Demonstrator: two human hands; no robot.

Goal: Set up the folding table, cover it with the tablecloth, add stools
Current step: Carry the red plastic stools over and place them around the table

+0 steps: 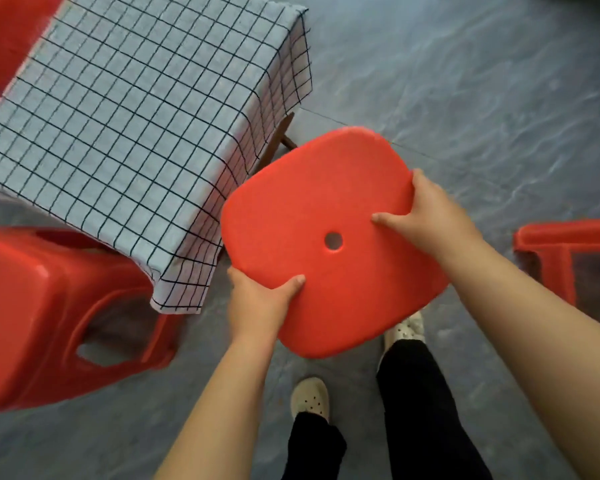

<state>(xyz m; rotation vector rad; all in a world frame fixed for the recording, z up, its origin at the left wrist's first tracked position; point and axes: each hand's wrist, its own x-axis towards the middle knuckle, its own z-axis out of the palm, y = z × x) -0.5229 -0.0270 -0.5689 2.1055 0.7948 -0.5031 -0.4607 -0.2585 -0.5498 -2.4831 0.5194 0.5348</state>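
I hold a red plastic stool (326, 216) seat-up in front of me, a round hole in the middle of its seat. My left hand (260, 299) grips its near left edge and my right hand (426, 216) grips its right edge. Its legs are hidden under the seat. The folding table stands at the upper left, covered by a pale blue tablecloth (136, 109) with a black grid pattern. One brown table leg (279, 138) shows below the cloth's right corner. The held stool is beside the table's near right side.
A red stool (49, 306) stands at the table's near left corner. Another red stool (4, 39) is at the far left, and a third (568, 258) at the right edge. My feet in pale shoes (310, 398) stand on the grey floor (465, 81).
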